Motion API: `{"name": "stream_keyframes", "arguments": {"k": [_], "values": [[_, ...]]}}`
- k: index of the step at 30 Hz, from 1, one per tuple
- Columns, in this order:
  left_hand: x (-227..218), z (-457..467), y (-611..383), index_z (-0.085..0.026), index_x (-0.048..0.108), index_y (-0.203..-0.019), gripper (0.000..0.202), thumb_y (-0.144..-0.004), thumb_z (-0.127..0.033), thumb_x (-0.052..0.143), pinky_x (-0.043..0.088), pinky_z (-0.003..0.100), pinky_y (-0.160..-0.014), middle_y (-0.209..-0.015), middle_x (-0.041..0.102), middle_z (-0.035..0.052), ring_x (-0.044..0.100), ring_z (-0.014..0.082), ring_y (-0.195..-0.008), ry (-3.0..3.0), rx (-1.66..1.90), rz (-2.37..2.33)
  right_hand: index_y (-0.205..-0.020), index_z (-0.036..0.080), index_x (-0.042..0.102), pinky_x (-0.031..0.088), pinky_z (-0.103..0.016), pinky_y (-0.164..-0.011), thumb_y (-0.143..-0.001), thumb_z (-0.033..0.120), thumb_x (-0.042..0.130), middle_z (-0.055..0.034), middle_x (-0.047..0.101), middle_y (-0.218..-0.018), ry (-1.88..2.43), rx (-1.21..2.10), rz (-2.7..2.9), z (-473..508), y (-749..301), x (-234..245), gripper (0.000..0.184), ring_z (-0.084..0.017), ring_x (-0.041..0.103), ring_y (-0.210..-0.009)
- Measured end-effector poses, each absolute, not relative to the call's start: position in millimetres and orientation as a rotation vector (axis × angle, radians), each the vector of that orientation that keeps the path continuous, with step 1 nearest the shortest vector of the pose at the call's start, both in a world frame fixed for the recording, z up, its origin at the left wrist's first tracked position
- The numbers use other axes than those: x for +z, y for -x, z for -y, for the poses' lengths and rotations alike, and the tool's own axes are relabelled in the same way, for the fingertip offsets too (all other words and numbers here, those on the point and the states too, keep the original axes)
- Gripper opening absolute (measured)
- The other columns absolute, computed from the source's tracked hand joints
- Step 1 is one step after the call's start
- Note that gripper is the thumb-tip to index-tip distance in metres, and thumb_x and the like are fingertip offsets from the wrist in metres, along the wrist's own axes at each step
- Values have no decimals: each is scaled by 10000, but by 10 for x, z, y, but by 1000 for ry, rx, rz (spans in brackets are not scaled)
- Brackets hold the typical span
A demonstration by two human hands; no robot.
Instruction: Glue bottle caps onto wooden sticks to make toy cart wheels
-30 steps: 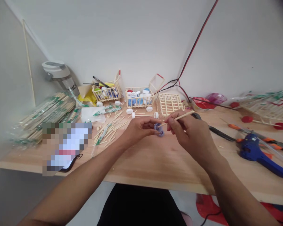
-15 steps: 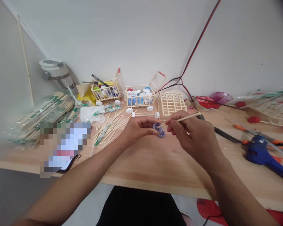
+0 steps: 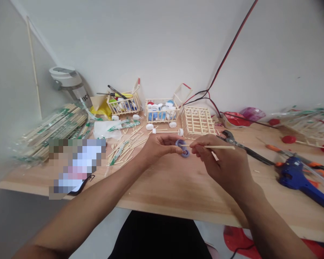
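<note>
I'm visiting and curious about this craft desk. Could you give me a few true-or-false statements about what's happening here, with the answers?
1. The right hand holds a wooden stick. True.
2. The left hand is empty. False: it holds blue plastic discs.
3. A blue hot glue gun lies to the right of the hands. True.
4. The lattice of wooden sticks stands on the floor. False: it stands on the wooden table.

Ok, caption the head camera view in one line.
Left hand holds blue bottle caps; right hand holds a wooden stick against them.
</note>
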State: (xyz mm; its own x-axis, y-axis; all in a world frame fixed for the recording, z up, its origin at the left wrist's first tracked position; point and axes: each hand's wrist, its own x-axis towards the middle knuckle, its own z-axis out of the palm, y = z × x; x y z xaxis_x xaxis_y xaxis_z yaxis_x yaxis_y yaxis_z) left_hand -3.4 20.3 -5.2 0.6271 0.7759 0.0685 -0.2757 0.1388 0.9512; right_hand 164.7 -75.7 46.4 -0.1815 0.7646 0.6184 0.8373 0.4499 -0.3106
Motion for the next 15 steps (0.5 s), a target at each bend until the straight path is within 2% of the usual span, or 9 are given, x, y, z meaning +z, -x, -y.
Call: {"name": "stream_keyframes", "arguments": {"k": [5,8,11,13,15], "values": [[-66,-206,32,-118,728,-890,346,-568,-157,848,584,334,-808,-823,738,40,711,164,-771,-1176,801,-479,-885,214,627,452,-247,-609,-940,217,479,-6,689,-750,1332,-152,1975,746,-1639,468,158,-132,649,-673],[-18,-201,51,-113,706,-1019,438,-611,-199,842,579,344,-810,-914,734,75,712,185,-819,-1199,730,-444,-822,206,635,436,-248,-564,-950,252,460,-5,685,-723,1397,-50,1984,703,-1723,527,222,-119,626,-602],[32,-224,84,-162,581,-1275,614,-721,-330,784,578,353,-778,-1076,700,126,712,188,-817,-1184,666,-438,-735,202,617,435,-255,-583,-962,274,430,-15,689,-772,1428,21,2037,680,-1821,614,302,-118,624,-630],[48,-248,105,-158,543,-1313,628,-779,-444,713,569,316,-727,-1067,691,139,702,159,-754,-1185,650,-465,-744,203,615,437,-260,-610,-960,266,432,-18,690,-802,1422,15,2081,682,-1849,655,290,-126,634,-677],[53,-262,120,-128,580,-1259,611,-801,-526,655,550,277,-675,-1018,691,139,678,129,-698,-1212,601,-483,-824,207,627,443,-257,-637,-954,239,442,-11,688,-811,1408,28,2125,691,-1840,669,228,-128,640,-712]]}}
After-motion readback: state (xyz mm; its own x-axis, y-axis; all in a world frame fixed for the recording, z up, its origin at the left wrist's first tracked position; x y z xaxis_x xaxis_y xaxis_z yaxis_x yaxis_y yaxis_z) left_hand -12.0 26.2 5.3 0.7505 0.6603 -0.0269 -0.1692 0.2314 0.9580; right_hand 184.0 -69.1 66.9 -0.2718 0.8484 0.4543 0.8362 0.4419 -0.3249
